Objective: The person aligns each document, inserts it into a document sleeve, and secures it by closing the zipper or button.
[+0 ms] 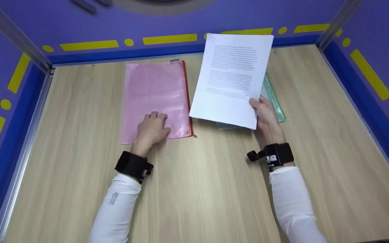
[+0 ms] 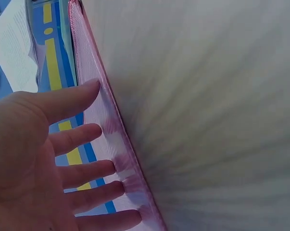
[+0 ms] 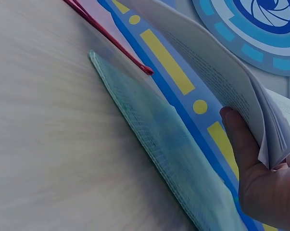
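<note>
A pink zip pouch [image 1: 157, 87] with a red zipper along its right side lies flat on the table. My left hand [image 1: 152, 130] rests on its lower part, and in the left wrist view the spread fingertips [image 2: 106, 166] touch the pouch. To the right, my right hand [image 1: 267, 113] grips a stack of printed sheets [image 1: 231, 77] by its lower right corner, thumb on top. The stack is raised above a green zip pouch [image 1: 275, 98], hiding most of it. In the right wrist view the sheets [image 3: 236, 82] bend slightly and the green pouch [image 3: 154, 130] lies on the table.
The wooden table [image 1: 194, 189] is bounded by blue-purple panels [image 1: 167, 27] with yellow marks at the back and both sides. Metal posts [image 1: 336, 23] stand at the back corners. A zipper pull [image 1: 195, 136] sticks out from the pink pouch's lower right corner.
</note>
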{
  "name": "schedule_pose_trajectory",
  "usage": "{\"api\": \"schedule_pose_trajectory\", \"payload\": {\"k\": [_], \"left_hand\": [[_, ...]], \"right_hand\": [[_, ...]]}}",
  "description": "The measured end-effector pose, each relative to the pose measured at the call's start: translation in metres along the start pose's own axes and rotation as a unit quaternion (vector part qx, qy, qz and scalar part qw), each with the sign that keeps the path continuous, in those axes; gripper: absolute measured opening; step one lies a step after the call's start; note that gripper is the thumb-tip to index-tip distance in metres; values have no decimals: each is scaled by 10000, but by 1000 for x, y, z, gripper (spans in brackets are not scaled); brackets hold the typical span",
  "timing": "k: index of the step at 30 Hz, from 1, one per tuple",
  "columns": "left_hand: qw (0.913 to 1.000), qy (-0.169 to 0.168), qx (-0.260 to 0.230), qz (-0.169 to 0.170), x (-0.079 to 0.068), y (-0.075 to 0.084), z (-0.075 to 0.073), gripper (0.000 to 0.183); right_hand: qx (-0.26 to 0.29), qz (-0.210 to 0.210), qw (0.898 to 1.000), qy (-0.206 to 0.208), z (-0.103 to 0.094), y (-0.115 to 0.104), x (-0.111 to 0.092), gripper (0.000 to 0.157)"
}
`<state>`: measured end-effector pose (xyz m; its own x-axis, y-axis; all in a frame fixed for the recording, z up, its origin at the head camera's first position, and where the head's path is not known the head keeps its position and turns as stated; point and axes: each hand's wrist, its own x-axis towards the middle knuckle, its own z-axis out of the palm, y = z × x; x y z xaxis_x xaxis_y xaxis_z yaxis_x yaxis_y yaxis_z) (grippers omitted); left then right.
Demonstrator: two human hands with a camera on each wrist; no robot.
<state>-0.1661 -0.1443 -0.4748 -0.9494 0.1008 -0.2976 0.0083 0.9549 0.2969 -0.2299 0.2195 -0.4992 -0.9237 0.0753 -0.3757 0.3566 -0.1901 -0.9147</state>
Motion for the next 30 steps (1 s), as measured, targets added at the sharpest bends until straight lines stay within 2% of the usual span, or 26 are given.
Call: {"api": "schedule_pose_trajectory", "payload": {"k": [7, 12, 19, 26, 30], "left_hand": [[9999, -28, 16, -110, -2, -15, -3, 59], [9998, -28, 10, -188, -1, -17, -5, 59], [9992, 93, -173, -362, 4, -3, -11, 50], [9978, 404, -409, -319, 16, 14, -12, 44], [9977, 459, -404, -293, 24, 29, -10, 45]], "right_hand": [[-57, 149, 9998, 88, 0, -1, 1, 46], [-119, 188, 9997, 70, -1, -3, 1, 48], [-53, 189, 9997, 150, -3, -4, -1, 48], [55, 55, 9999, 120, -2, -3, 1, 47], [21, 85, 9999, 120, -1, -3, 2, 46]]}}
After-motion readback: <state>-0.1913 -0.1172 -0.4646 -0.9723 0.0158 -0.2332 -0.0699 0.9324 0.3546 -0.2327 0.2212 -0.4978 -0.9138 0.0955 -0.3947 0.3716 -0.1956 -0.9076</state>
